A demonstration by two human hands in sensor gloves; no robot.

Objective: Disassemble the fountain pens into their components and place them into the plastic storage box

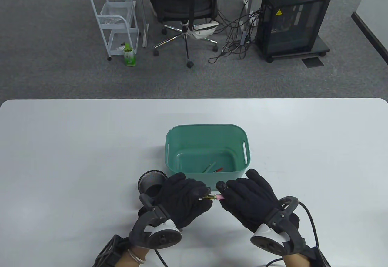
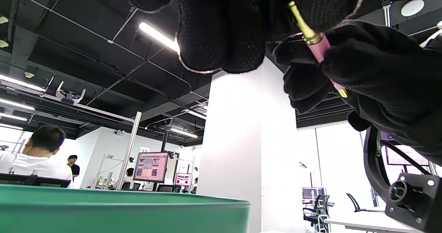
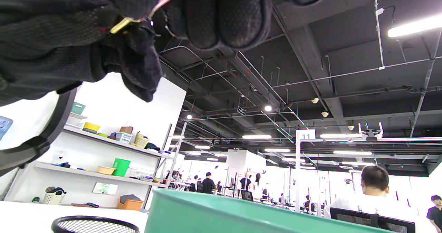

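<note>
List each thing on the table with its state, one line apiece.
Pen: held level between both hands, pink section and gold end showing.
Left hand: grips the pen's gold end.
Right hand: grips the pink end.
Box: open, a few pen parts inside.
Mesh cup: upright, left of box.

I am working in a large open-plan office or lab. Past my white table, at the top of the frame, are grey carpet, an office chair and a computer tower. Wrist views show monitors, shelving and seated people.
</note>
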